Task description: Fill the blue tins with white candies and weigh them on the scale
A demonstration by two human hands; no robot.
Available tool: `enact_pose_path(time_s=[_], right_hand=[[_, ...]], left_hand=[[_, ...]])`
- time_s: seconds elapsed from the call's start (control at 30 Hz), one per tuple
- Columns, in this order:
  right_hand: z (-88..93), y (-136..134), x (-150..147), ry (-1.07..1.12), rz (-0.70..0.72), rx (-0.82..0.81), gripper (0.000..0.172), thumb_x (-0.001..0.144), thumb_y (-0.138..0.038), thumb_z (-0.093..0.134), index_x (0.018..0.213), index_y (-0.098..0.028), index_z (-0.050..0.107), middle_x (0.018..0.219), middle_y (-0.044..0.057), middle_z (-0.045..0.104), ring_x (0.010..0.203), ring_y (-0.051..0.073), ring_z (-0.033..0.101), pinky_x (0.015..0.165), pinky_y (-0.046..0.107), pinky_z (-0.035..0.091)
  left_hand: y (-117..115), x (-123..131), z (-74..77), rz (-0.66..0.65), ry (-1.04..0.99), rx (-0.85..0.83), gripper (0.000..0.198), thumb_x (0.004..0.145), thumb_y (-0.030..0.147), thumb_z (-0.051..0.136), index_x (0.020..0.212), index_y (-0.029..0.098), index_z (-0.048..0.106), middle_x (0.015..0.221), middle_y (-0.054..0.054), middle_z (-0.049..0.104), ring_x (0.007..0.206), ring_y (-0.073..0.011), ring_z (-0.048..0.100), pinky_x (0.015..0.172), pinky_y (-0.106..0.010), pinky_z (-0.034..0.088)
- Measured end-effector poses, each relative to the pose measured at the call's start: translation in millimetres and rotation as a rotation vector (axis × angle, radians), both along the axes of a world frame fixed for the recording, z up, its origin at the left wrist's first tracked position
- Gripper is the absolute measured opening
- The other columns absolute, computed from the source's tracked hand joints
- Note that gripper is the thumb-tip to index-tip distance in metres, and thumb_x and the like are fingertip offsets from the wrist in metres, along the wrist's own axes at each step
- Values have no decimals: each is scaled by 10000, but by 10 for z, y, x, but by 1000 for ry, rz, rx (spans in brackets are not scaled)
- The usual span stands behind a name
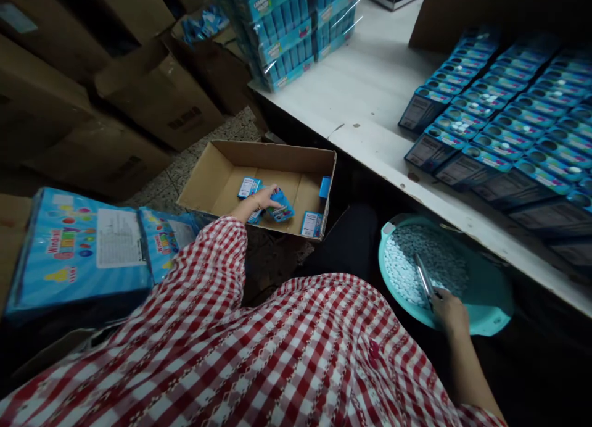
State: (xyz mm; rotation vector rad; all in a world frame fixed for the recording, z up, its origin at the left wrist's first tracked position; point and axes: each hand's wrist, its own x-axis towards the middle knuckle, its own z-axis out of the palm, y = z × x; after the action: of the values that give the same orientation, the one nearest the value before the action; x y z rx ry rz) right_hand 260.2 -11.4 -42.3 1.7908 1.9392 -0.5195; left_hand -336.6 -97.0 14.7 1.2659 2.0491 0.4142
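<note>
My left hand [266, 198] reaches into an open cardboard box [215, 174] and grips a small blue carton [283, 208]. Other small blue cartons lie in that box, one [250, 187] beside the hand and another [311, 224] in the near right corner. In my right hand [448, 311] is the handle of a metal scoop [422, 273]. The scoop's far end rests among many small pale candies [407, 263] in a turquoise basin [481, 316] at my right; its tip is partly hidden by them.
Rows of open-topped blue cartons [490, 137] stand on the white table [370, 118] at right. Plastic-wrapped stacks of blue packs [282, 38] sit at its far end. Large cardboard cartons [157, 94] fill the far left, and blue printed packages [83, 248] lie nearer on the left.
</note>
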Motion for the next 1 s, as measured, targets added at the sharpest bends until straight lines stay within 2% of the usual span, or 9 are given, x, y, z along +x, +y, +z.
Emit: enact_pose_path(time_s=[0.13,0.2,0.27,0.4,0.47,0.57,0.67,0.87,1.0], right_hand=[[70,-1,-79,14,-51,12,418,825,-267,420,1155,-116,627,1016,162,686,895,261,652,713,297,482],[139,-17,-122,8,-103,45,404,842,-242,393,1156,-114,611,1031,162,679,910,257,652,712,293,480],[206,-31,-161,-6,-140,86,375,848,-190,364,1118,-111,611,1027,168,674,898,255,657,690,296,477],[268,-65,-231,43,-152,186,333,825,-80,356,1016,-134,624,956,155,684,806,227,667,629,287,467],[283,-106,-262,100,-110,231,297,799,-60,397,929,-159,645,871,122,693,732,210,663,596,278,465],[385,-146,-249,171,-82,320,237,800,-111,445,847,-192,663,835,83,686,745,201,647,622,278,482],[654,-51,-78,208,-108,491,318,878,-221,381,1085,-196,621,1074,103,639,973,212,590,824,310,473],[1419,561,588,170,-182,1076,489,911,-382,338,1319,-140,455,1334,154,474,1246,261,391,1026,430,322],[1686,934,909,-22,-259,1105,565,902,-473,327,1365,-158,405,1418,127,395,1319,296,281,1048,487,258]], left_hand=[[114,484,565,113,-98,329,655,634,479,681,1146,117,492,1049,-90,601,963,-196,559,877,-340,443],[195,921,781,14,-185,391,648,701,481,622,1220,121,475,1117,-96,593,1003,-210,559,897,-342,441],[246,1409,845,-194,-251,340,673,733,455,603,1308,150,430,1172,-88,581,1016,-215,565,913,-338,441],[320,2193,531,-646,-234,128,425,821,343,475,1211,197,563,1151,-73,601,1053,-197,563,969,-332,418],[364,2383,317,-746,-141,16,379,831,292,437,1152,189,612,1196,-86,583,1102,-200,547,1000,-336,402],[397,2426,116,-850,-91,-34,393,840,326,445,1173,196,609,1310,-94,517,1188,-213,500,1036,-348,374],[370,2343,50,-896,-34,-28,429,866,404,415,1218,225,584,1347,-102,491,1198,-239,494,1039,-405,367],[269,2323,-7,-937,55,128,451,876,469,407,1230,246,575,1284,-88,556,1192,-244,496,1023,-420,390],[257,2347,-12,-929,56,122,472,888,463,373,1238,214,570,1273,-100,562,1183,-242,508,1024,-415,398]])
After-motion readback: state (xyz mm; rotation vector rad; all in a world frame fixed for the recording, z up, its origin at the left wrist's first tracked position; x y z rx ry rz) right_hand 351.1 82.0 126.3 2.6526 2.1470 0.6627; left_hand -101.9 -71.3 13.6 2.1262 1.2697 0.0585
